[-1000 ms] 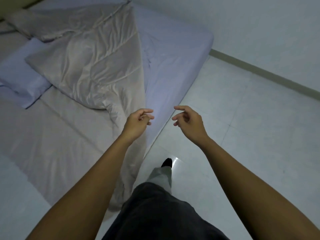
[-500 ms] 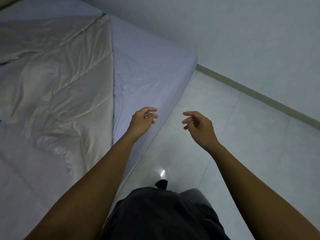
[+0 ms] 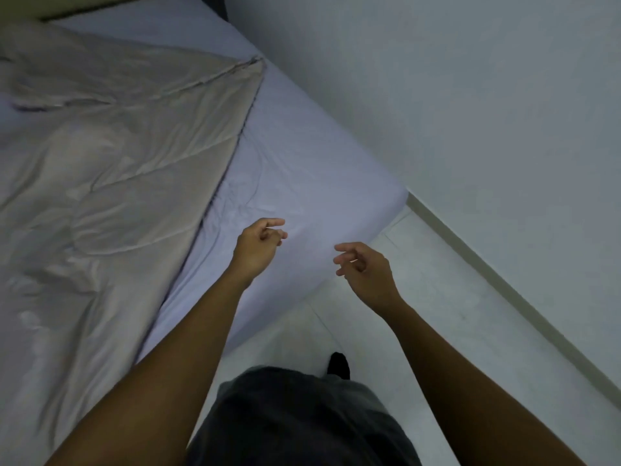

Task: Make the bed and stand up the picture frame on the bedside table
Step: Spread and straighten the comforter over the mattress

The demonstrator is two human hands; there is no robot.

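Note:
A beige quilted blanket (image 3: 111,156) lies rumpled over the left part of the bed, its right edge running diagonally. To its right the lavender fitted sheet (image 3: 302,163) is bare down to the mattress corner. My left hand (image 3: 260,245) hovers over the sheet near the bed's edge, fingers loosely curled, holding nothing. My right hand (image 3: 364,270) hangs beside the mattress corner over the floor, fingers also loosely curled and empty. No picture frame or bedside table is in view.
A pale wall (image 3: 470,112) with a grey-green baseboard (image 3: 504,284) runs close along the right. White floor tiles (image 3: 437,331) lie between bed and wall. My dark shorts and a black-socked foot (image 3: 338,364) are at the bottom.
I have walked forward along the bed toward its far corner; the view has swung left onto the bare sheet. Both hands stay empty, raised in front of me.

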